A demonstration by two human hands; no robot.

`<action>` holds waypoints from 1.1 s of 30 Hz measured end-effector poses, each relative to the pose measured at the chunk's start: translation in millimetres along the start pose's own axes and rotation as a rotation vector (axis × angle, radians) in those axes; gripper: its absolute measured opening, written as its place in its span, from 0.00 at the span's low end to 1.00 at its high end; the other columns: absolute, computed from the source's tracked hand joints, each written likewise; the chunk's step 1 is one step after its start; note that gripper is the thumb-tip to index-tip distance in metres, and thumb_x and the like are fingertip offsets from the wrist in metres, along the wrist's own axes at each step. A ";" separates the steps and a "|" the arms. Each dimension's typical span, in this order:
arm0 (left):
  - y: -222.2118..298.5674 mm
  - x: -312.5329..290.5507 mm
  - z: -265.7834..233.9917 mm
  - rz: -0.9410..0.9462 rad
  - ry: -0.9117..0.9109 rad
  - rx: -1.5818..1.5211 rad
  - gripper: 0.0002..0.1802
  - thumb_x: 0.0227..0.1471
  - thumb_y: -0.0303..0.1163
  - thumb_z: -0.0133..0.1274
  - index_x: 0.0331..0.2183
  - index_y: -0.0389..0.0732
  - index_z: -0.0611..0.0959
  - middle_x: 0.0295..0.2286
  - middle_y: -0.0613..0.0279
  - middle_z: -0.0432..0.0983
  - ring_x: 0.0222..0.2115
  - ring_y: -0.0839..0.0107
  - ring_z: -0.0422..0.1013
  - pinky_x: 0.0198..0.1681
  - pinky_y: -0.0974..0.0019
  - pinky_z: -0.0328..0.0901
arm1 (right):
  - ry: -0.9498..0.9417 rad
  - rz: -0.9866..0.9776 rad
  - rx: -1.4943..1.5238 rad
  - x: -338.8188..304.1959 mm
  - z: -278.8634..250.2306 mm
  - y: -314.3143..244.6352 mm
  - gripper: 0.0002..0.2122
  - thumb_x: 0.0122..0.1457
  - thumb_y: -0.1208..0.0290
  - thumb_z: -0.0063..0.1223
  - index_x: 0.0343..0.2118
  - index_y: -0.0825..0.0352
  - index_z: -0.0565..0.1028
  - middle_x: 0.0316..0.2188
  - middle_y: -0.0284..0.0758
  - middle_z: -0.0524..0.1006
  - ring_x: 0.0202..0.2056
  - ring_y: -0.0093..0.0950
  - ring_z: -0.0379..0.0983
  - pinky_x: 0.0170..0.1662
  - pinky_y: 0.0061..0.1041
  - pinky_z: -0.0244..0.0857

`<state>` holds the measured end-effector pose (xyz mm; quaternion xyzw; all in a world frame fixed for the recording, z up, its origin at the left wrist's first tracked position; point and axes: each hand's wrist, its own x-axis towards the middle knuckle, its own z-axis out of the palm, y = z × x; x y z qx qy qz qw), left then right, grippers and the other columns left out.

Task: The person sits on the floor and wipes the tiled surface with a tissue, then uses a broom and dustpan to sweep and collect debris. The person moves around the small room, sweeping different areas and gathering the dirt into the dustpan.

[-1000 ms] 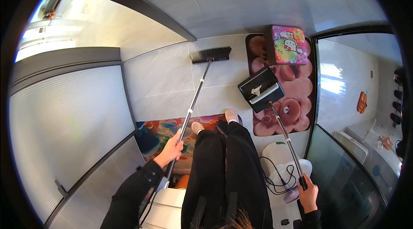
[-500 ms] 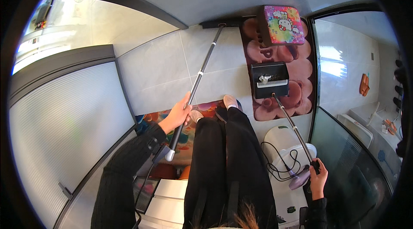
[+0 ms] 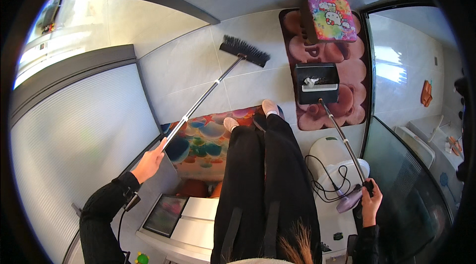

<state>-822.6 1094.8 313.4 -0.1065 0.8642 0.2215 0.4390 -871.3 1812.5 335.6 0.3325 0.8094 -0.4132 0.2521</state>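
Observation:
My left hand is closed round the pole of a broom, whose black-bristled head is over the grey tiles ahead of my feet. The bristles point away from me. On the right, my right hand grips the black end of a long metal handle. That handle runs to a black dustpan, which rests on the pink-brown mat. Some white and dark debris lies in the pan, behind its pale comb-like teeth.
A colourful printed box stool stands on the mat's far end. Right of my legs are a white bin and a purple hair dryer with a looped black cord. Glass panels flank both sides. A patterned mat lies by my feet.
The broom head has come off the far wall, towards me and slightly left, and turned so its bristles show. My left hand has moved left and lower. The dustpan stays on the mat.

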 end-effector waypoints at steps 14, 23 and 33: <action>-27.8 82.8 -27.0 0.095 0.016 0.511 0.40 0.46 0.20 0.45 0.61 0.58 0.59 0.24 0.49 0.73 0.25 0.50 0.72 0.30 0.53 0.67 | 0.053 0.171 0.388 -40.4 30.6 44.4 0.12 0.57 0.77 0.52 0.45 0.62 0.73 0.18 0.18 0.61 0.14 0.08 0.49 0.15 0.12 0.39; -77.5 -22.2 -92.7 -0.046 -0.132 0.739 0.39 0.48 0.20 0.45 0.61 0.55 0.59 0.21 0.51 0.70 0.20 0.53 0.69 0.24 0.56 0.63 | 0.095 0.166 0.366 -36.1 33.4 37.1 0.11 0.57 0.78 0.50 0.44 0.63 0.74 0.15 0.17 0.58 0.13 0.08 0.47 0.14 0.12 0.40; -96.6 17.8 -33.8 0.107 0.034 0.733 0.38 0.50 0.23 0.44 0.61 0.59 0.58 0.22 0.54 0.71 0.20 0.57 0.71 0.24 0.57 0.66 | -0.133 0.211 0.223 -38.3 38.5 -9.9 0.15 0.60 0.76 0.47 0.50 0.59 0.68 0.14 0.18 0.56 0.12 0.10 0.48 0.14 0.14 0.46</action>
